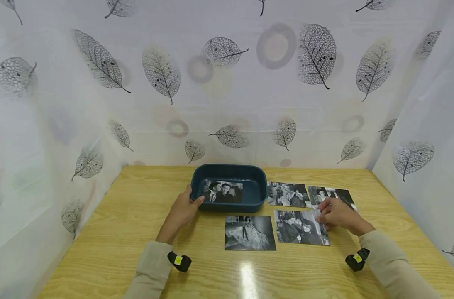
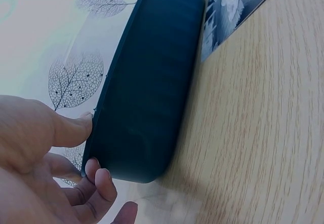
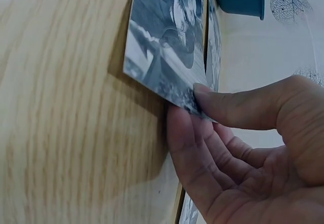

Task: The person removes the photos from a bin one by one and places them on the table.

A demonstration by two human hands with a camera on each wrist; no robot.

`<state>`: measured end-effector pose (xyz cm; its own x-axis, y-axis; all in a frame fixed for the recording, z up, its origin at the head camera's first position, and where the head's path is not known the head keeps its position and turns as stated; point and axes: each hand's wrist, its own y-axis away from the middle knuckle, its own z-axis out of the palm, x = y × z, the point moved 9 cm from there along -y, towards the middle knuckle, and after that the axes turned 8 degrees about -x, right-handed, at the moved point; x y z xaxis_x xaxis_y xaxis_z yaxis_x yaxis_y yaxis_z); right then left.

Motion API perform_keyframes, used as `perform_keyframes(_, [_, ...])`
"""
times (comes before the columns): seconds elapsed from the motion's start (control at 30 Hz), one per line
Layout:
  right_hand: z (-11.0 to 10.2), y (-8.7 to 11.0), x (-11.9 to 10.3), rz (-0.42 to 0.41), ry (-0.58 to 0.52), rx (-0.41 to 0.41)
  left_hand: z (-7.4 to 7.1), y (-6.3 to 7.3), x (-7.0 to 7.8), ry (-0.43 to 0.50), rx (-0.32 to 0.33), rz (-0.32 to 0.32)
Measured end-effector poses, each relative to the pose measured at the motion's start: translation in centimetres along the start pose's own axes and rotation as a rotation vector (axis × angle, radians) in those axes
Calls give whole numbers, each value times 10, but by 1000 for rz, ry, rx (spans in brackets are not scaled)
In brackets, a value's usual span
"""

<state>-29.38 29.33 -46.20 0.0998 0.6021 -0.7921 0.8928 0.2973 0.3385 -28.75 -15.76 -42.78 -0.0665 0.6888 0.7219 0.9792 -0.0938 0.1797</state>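
My left hand (image 1: 183,209) grips the left end of a dark blue rectangular tub (image 1: 255,203), thumb over the rim and fingers outside, as the left wrist view also shows. Inside the tub lies a black-and-white photo (image 1: 227,193) of two people. With thumb and fingers, my right hand (image 1: 337,215) pinches the right edge of another black-and-white photo (image 1: 299,228). In the right wrist view this pinched photo (image 3: 164,41) is tilted, its near corner raised off the wood and casting a shadow.
A photo of a wide pale gown (image 1: 249,233) lies in front of the tub. Two more photos lie right of it: one beside the tub (image 1: 288,194), another (image 1: 329,194) partly behind my right hand. Leaf-patterned sheeting (image 1: 249,104) encloses the wooden table (image 1: 137,195) at back and sides.
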Motion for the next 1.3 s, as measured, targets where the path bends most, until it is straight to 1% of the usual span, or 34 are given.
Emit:
perform_keyframes(0.17, [0,-1,-1,4,61,24,0,0,1,-7,-2,12])
perform_keyframes(0.57, [-2,-1,-6,19,191,65,0,-1,-1,-1,1,4])
perform_keyframes(0.77, [-4,-1,-9,14,286,103,-1,1,1,-5,2,11])
perform_keyframes(0.9, [-5,-2,-9,16,328,113,-1,2,2,-1,1,9])
perform_keyframes(1.1, [-6,-3,-8,30,347,112,-1,2,1,0,1,5])
perform_keyframes(1.3, [-6,-3,-7,43,342,109,-1,3,2,-2,1,20])
